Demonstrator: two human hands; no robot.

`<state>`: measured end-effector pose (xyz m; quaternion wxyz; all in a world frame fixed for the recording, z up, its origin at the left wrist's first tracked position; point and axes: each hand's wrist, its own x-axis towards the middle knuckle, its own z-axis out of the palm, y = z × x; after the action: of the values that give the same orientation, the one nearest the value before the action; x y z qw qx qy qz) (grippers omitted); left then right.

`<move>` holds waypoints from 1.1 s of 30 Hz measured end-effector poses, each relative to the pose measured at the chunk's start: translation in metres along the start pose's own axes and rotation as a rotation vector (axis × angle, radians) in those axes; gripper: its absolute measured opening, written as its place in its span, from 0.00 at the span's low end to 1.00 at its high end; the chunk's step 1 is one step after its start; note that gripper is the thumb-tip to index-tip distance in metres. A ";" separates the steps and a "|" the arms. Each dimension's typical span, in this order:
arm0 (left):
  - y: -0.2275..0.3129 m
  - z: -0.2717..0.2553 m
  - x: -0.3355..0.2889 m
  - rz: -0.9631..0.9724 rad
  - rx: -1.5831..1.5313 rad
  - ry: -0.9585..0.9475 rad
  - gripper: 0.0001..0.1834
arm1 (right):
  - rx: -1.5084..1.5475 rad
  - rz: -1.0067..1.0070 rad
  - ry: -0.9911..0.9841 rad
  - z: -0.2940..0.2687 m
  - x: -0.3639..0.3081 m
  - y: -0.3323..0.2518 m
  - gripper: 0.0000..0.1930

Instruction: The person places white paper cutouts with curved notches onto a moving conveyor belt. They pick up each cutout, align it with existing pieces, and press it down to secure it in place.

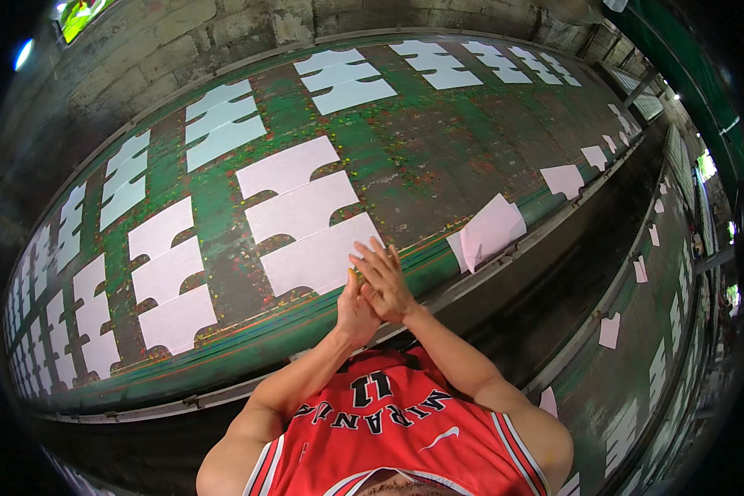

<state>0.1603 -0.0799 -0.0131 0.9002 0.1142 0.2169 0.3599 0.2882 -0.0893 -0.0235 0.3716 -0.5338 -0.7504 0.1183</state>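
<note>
My left hand (358,316) and my right hand (388,283) meet in front of my body, above the near edge of a long green table. The right lies across the left, its fingers stretched out and slightly spread. One digit of the left points up; its other fingers are partly covered by the right. I see nothing held in either. Just beyond my hands lies the nearest pale panel (322,255), flat, with curved cutouts. Two similar panels, a middle one (302,205) and a far one (285,168), continue its column.
More pale panels (174,277) lie in columns along the speckled table (438,190). A loose folded piece (492,231) hangs over its near edge, right of my hands, with smaller pieces (562,180) farther along. Another table (636,331) stands at right; a block wall (165,50) runs behind.
</note>
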 end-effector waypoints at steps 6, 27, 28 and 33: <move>-0.022 0.017 0.014 -0.112 0.280 -0.562 0.35 | 0.037 0.254 0.102 -0.066 -0.020 0.107 0.22; -0.234 0.058 0.265 0.466 2.224 0.181 0.24 | -0.265 0.571 0.176 -0.227 -0.092 0.461 0.09; -0.232 0.051 0.263 0.452 2.229 0.162 0.21 | -0.303 0.524 0.182 -0.226 -0.093 0.462 0.09; -0.220 0.025 0.237 0.417 1.723 0.365 0.13 | -0.247 0.514 0.203 -0.227 -0.093 0.461 0.04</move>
<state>0.4569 -0.0727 -0.1442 0.3713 0.7267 0.5254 0.2411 0.7865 -0.0368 -0.1702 0.3347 -0.7565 -0.5584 0.0624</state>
